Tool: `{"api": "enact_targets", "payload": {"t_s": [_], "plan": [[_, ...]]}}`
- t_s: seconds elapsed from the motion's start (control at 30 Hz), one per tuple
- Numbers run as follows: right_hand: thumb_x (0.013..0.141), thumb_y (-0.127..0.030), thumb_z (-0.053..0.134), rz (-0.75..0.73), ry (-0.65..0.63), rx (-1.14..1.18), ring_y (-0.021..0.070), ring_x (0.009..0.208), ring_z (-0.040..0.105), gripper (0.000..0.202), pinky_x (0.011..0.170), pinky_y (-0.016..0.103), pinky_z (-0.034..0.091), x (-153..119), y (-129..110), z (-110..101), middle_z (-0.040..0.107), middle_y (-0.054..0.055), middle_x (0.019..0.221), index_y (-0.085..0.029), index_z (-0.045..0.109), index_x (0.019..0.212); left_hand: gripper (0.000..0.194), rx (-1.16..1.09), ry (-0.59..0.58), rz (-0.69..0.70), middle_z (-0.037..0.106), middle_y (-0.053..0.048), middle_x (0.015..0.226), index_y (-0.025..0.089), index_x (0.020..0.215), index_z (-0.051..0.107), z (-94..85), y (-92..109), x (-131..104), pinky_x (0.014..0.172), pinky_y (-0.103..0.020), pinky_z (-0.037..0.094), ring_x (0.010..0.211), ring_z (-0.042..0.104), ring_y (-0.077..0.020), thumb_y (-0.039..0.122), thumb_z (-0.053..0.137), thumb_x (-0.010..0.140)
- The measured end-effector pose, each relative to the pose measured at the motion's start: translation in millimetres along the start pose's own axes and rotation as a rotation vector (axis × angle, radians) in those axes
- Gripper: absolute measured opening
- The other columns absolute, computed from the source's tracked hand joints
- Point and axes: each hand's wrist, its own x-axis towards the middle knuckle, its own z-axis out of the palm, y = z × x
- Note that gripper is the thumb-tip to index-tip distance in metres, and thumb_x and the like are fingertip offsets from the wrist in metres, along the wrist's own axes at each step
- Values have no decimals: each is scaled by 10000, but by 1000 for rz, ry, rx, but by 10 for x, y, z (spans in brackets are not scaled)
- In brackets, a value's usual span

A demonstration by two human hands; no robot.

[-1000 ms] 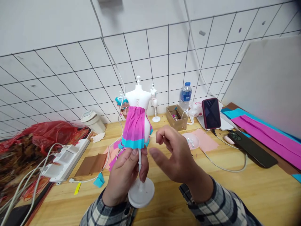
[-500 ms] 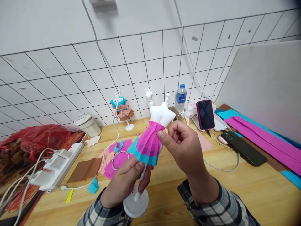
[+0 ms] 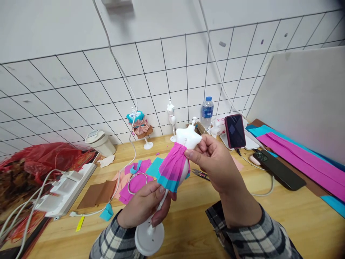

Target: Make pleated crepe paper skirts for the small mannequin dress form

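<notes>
A small white mannequin [image 3: 188,136] on a round-based stand leans in front of me, wearing a pleated skirt [image 3: 171,163] of magenta over turquoise paper. My left hand [image 3: 147,205] is wrapped round the stand's thin pole just under the skirt hem. Up at the waist, my right hand [image 3: 212,158] is closed, its thumb and fingers pinching the skirt's top edge at the mannequin's side. Part of the white hip shows bare at the skirt's right edge. Dark scissors [image 3: 201,175] lie on the table behind my right hand.
Behind stand a dressed mannequin [image 3: 142,127], a bare one [image 3: 171,115], a bottle [image 3: 207,109] and a lidded cup [image 3: 101,143]. Paper pieces [image 3: 98,194], a power strip [image 3: 67,190] and cables lie left. Phones [image 3: 280,169] and long paper strips [image 3: 304,154] are at right.
The mannequin's torso has shifted slightly down and right, and its base left. My right hand has moved a little right. The scissors and the rear mannequin's stand now show.
</notes>
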Motion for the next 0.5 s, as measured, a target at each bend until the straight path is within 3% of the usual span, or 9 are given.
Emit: {"api": "enact_targets", "payload": {"t_s": [0.17, 0.27, 0.37, 0.43, 0.5], "plan": [[760, -390, 746, 21, -10, 6, 59, 487, 211, 431, 420, 179, 207, -16, -66, -35, 291, -102, 605, -227, 349, 728, 205, -416, -98, 71, 314, 113, 365, 185, 865, 547, -45, -67, 61, 269, -119, 284, 239, 179, -32, 334, 445, 962], [814, -371, 685, -40, 54, -51, 63, 485, 248, 288, 412, 180, 222, -28, -93, -47, 344, -85, 623, -220, 444, 769, 226, -639, -190, 15, 277, 124, 289, 213, 744, 505, -114, -75, 17, 215, -117, 250, 187, 128, -30, 332, 491, 936], [815, -294, 670, -116, 117, -192, 74, 527, 343, 148, 461, 194, 318, -25, -72, -5, 442, -55, 693, -218, 583, 908, 358, -843, -351, -56, 322, 96, 208, 232, 605, 467, -241, -199, -32, 177, -165, 261, 127, 177, -61, 457, 579, 860], [794, -300, 691, -131, 101, -266, 89, 570, 397, 188, 503, 214, 366, -20, -43, 40, 479, -35, 732, -214, 633, 952, 465, -829, -448, -203, 349, 61, 178, 245, 512, 436, -328, -362, -36, 176, -228, 306, 119, 287, -127, 575, 697, 712], [776, -352, 714, -95, 47, -276, 101, 594, 420, 248, 521, 229, 385, -12, -14, 72, 511, -17, 763, -208, 661, 971, 582, -754, -397, -330, 273, 71, 153, 254, 476, 379, -386, -554, -17, 170, -255, 290, 114, 304, -160, 737, 683, 587]]}}
